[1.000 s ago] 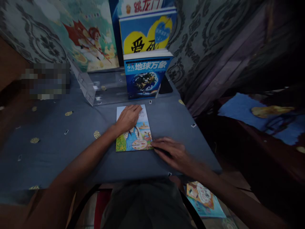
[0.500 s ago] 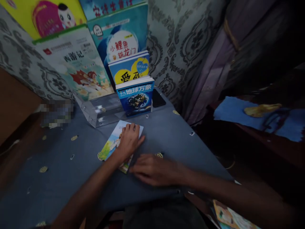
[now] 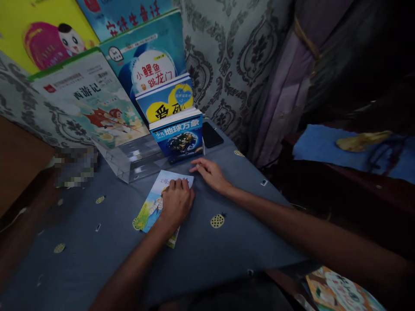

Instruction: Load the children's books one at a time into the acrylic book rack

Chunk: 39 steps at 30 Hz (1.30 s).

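Note:
A small book (image 3: 151, 209) with a light blue and green picture cover lies flat on the table. Over its right half rests my left hand (image 3: 177, 199), fingers curled down on the cover and hiding part of it. My right hand (image 3: 211, 174) hovers by the book's upper right corner, holding nothing, its fingers apart and pointing left. Just beyond it, a stack of books with a blue globe cover (image 3: 180, 140) stands in a clear acrylic rack (image 3: 121, 170).
Taller books, including a white one with a green edge (image 3: 94, 101), fill the rack's other tiers. A black phone (image 3: 212, 134) lies behind it. A grey cloth with pineapple prints covers the table (image 3: 106, 259). More picture books (image 3: 340, 289) sit low at right. Blue cloth (image 3: 324, 147) lies farther right.
My right hand has moved away from the book's lower right edge, up to near its top right corner, and its fingers have opened. My left hand stays on the book.

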### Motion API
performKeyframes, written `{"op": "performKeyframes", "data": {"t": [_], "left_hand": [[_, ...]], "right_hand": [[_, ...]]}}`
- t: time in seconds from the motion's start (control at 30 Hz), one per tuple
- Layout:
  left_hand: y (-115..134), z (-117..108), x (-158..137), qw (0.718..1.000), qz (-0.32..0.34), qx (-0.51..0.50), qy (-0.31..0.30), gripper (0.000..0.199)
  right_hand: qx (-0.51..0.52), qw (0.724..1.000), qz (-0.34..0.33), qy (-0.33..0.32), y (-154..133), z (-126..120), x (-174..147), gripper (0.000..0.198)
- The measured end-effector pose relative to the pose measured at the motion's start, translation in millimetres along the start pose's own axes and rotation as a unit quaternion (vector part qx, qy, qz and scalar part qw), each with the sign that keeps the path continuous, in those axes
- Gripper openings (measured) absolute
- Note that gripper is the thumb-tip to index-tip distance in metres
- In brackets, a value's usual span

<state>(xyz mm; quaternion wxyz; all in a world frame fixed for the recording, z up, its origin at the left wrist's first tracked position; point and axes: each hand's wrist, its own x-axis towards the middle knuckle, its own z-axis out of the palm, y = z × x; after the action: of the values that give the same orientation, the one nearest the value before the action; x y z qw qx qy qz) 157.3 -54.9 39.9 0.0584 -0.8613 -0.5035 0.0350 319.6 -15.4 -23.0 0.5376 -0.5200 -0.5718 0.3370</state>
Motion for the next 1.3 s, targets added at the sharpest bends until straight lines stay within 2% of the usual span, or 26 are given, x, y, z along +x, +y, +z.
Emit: {"op": "performKeyframes", "data": {"t": [0.4, 1.3], "left_hand": [[-1.5, 4.4, 0.8, 1.0, 0.004, -0.009, 0.022, 0.03], [-0.3, -0.9, 0.0, 1.0, 0.01, -0.004, 0.006, 0.033]], "right_hand": [[-0.027, 0.999, -0.018, -0.017, -3.2, -4.1, -4.7, 0.02], [-0.037, 0.999, -0.015, 0.004, -10.4, -6.5, -8.9, 0.025]]}}
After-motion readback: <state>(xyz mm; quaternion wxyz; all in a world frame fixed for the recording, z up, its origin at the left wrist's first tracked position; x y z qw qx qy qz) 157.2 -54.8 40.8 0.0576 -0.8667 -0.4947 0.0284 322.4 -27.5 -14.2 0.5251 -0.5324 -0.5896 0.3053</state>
